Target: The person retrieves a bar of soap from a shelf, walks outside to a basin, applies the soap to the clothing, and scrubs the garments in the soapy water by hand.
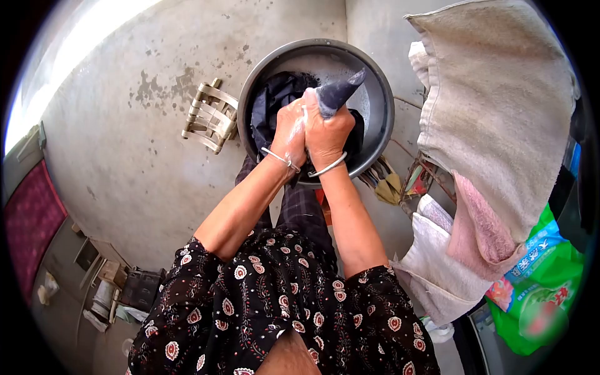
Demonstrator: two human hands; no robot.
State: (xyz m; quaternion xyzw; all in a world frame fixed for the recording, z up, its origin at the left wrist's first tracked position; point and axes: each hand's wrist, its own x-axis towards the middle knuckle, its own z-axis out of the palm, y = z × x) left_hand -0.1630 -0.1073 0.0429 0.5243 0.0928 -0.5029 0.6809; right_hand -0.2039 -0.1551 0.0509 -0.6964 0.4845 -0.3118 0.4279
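Over a round dark grey basin (385, 94), my left hand (289, 130) and my right hand (329, 133) are pressed together, both closed. A wet dark cloth (337, 94), bunched up with a pointed end, sticks out above the fists. Whitish suds streak the cloth and the back of my left hand. Fingers are partly hidden, but both hands grip this cloth. Beneath them lies more dark fabric (269, 107) in the basin, with foamy water along its far side. Each wrist wears a pale bangle.
Left of the basin stands a small slatted stool (212, 117). Towels (494, 106) hang on a rack at the right, with a pink cloth (478, 225) lower down. A green printed bag (537, 287) sits at the far right. Dark wet patches mark the concrete floor (137, 187).
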